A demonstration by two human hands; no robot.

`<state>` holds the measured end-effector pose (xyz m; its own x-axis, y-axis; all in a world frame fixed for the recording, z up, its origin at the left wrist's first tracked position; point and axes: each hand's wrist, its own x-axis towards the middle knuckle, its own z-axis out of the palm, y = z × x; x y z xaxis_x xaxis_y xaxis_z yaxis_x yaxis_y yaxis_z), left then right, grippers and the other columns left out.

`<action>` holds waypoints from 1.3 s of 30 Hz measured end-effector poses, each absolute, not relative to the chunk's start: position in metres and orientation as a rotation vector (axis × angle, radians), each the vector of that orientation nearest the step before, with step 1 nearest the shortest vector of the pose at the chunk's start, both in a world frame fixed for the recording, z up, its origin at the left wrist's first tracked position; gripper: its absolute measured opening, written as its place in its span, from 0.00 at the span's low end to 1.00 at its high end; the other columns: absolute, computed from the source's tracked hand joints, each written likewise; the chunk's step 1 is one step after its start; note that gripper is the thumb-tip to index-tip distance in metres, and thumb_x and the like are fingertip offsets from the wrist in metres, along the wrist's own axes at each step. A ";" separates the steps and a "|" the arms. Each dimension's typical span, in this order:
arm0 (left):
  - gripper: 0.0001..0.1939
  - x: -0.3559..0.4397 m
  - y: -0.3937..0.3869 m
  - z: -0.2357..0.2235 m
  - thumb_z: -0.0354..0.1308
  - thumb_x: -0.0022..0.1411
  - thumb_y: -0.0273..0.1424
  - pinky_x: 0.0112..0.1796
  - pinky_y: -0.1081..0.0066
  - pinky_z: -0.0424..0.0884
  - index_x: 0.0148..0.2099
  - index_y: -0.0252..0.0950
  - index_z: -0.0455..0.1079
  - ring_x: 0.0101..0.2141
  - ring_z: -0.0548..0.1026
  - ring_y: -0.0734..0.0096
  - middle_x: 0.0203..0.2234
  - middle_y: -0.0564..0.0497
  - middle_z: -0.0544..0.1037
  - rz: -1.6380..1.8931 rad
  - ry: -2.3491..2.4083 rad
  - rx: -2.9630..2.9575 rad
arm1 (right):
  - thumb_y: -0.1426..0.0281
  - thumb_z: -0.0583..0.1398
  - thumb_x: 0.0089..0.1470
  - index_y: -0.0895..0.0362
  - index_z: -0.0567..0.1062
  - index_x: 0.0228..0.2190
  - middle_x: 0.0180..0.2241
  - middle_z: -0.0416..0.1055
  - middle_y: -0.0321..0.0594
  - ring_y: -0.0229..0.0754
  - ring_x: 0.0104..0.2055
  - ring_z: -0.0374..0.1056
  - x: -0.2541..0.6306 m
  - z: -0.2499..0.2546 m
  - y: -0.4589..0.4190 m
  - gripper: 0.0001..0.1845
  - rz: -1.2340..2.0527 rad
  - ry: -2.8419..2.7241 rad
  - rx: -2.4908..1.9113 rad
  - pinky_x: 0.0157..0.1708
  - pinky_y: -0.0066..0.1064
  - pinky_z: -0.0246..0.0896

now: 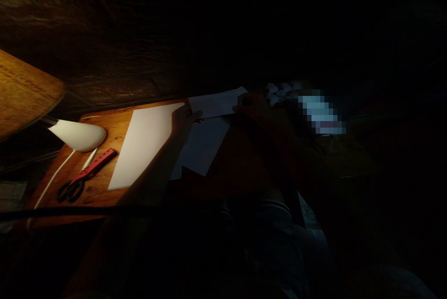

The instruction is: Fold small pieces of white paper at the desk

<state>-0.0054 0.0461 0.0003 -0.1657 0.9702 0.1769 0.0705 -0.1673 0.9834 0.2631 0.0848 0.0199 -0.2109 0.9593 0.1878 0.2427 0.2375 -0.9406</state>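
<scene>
The scene is very dark, lit only from the left. My left hand [184, 119] rests with its fingers flat on a sheet of white paper [206, 138] that is folded, its upper flap [218, 102] turned toward the far side of the wooden table [115, 126]. My right hand [249, 103] pinches the right end of that flap near its corner. A second, larger white sheet [145, 145] lies flat just left of my left hand, partly under my forearm.
A white lamp head [78, 135] shines at the left, its cord running toward the table's near edge. Red-handled scissors [84, 175] and a pen lie beside it. Crumpled white paper [281, 91] and a blurred bright patch [321, 113] sit at the right.
</scene>
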 end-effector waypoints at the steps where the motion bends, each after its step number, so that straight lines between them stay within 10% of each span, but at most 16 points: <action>1: 0.16 -0.006 0.046 0.000 0.73 0.50 0.34 0.28 0.71 0.75 0.40 0.35 0.74 0.26 0.78 0.70 0.28 0.50 0.81 1.435 1.290 1.304 | 0.70 0.71 0.42 0.57 0.76 0.29 0.28 0.74 0.35 0.39 0.32 0.68 0.263 0.019 0.085 0.12 1.038 -1.644 -1.148 0.33 0.30 0.64; 7: 0.32 -0.010 0.042 0.002 0.72 0.56 0.36 0.48 0.53 0.79 0.60 0.40 0.63 0.50 0.80 0.51 0.48 0.42 0.78 1.322 1.613 1.743 | 0.77 0.72 0.40 0.57 0.77 0.37 0.35 0.80 0.42 0.46 0.38 0.75 0.262 0.021 0.083 0.19 1.160 -1.655 -1.215 0.41 0.39 0.74; 12: 0.37 0.010 0.016 0.021 0.65 0.62 0.35 0.66 0.37 0.58 0.70 0.40 0.58 0.70 0.57 0.33 0.70 0.35 0.61 0.960 1.803 2.416 | 0.79 0.71 0.41 0.54 0.76 0.45 0.37 0.82 0.42 0.48 0.39 0.78 0.260 0.019 0.076 0.28 1.259 -1.725 -1.173 0.41 0.41 0.77; 21: 0.31 0.040 0.012 0.006 0.53 0.68 0.27 0.66 0.50 0.63 0.72 0.35 0.60 0.66 0.67 0.51 0.68 0.39 0.69 0.546 1.507 2.550 | 0.77 0.66 0.45 0.57 0.79 0.44 0.45 0.82 0.47 0.52 0.46 0.77 0.251 0.010 0.079 0.21 0.791 -2.202 -1.106 0.47 0.41 0.73; 31: 0.32 0.038 0.011 0.012 0.53 0.70 0.29 0.69 0.48 0.57 0.74 0.35 0.58 0.68 0.65 0.50 0.70 0.39 0.66 0.396 1.555 2.607 | 0.72 0.66 0.50 0.57 0.78 0.57 0.55 0.79 0.50 0.57 0.53 0.75 0.261 0.032 0.066 0.31 0.554 -2.403 -1.152 0.54 0.46 0.69; 39: 0.30 0.036 0.010 0.012 0.57 0.69 0.31 0.62 0.47 0.65 0.71 0.41 0.62 0.63 0.70 0.49 0.66 0.42 0.71 0.470 1.587 2.549 | 0.69 0.66 0.56 0.57 0.83 0.49 0.52 0.82 0.49 0.54 0.51 0.77 0.265 0.029 0.072 0.19 0.656 -2.329 -1.227 0.54 0.45 0.69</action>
